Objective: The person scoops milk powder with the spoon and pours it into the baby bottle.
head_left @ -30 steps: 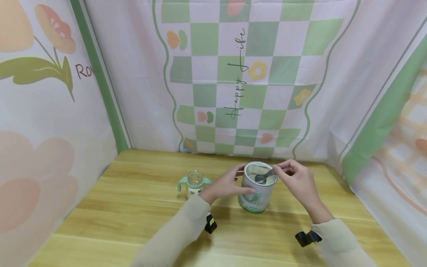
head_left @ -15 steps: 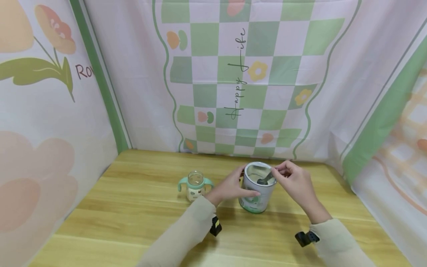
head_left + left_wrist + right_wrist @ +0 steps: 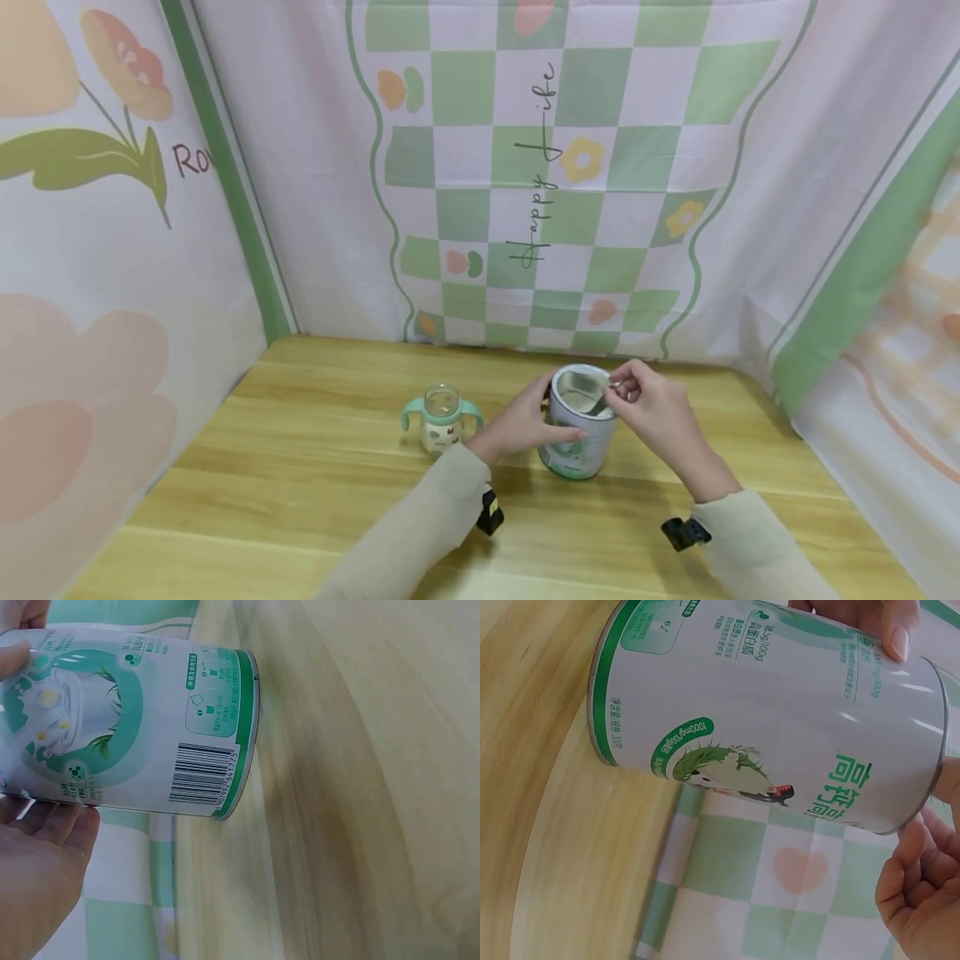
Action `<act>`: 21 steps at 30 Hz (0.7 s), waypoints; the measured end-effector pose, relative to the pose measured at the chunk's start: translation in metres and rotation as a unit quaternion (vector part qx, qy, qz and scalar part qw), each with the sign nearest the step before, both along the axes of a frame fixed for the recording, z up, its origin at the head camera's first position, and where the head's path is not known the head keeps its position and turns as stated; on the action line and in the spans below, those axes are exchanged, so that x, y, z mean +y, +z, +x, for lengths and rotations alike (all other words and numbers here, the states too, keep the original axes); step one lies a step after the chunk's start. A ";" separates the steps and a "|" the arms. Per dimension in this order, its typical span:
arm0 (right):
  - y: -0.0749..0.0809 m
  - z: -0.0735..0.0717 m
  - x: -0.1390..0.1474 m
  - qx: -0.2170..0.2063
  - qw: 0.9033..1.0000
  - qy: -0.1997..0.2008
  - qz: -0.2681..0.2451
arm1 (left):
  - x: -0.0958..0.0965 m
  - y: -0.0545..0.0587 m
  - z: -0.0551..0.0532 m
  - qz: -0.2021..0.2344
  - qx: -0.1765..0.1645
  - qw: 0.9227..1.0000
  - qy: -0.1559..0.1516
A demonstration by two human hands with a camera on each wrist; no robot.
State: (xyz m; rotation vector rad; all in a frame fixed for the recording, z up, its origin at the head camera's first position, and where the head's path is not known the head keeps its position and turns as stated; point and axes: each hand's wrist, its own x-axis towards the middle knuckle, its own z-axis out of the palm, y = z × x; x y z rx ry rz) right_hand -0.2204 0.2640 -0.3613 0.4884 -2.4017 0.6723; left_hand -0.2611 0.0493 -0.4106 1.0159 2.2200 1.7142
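Observation:
A white and green milk powder can (image 3: 581,454) stands upright on the table, its top uncovered and pale powder inside. My left hand (image 3: 522,423) holds it from the left, thumb across the front and fingers behind. In the left wrist view, the can's barcode side (image 3: 202,776) faces the camera. At the rim's right side, my right hand (image 3: 654,408) pinches the handle of a dark metal spoon (image 3: 598,407). The spoon's bowl is down in the can, mostly hidden by the near rim. In the right wrist view, curled fingers (image 3: 922,870) of that hand show beside the can's top.
A small baby bottle (image 3: 442,429) with two mint-green handles and an open top stands left of the can, close to my left wrist. The wooden table (image 3: 315,467) meets a checkered curtain (image 3: 517,208) just behind the can. Printed curtains hang on both sides.
The spoon has tipped down and sunk lower into the can toward its near right side. My right hand has shifted slightly left with it. My left thumb lies further across the can.

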 end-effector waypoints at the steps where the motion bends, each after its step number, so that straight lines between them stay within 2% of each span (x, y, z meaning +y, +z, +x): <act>1: 0.000 0.000 0.000 0.002 1.000 0.002 0.002 | 0.000 0.000 0.000 0.002 -0.004 1.000 -0.001; 13: 0.004 0.000 -0.003 -0.001 1.000 0.001 0.016 | 0.000 0.000 0.001 0.007 -0.022 1.000 0.002; 21: 0.007 0.002 -0.001 -0.038 0.999 -0.005 0.016 | -0.001 0.003 0.003 0.002 -0.020 1.000 0.000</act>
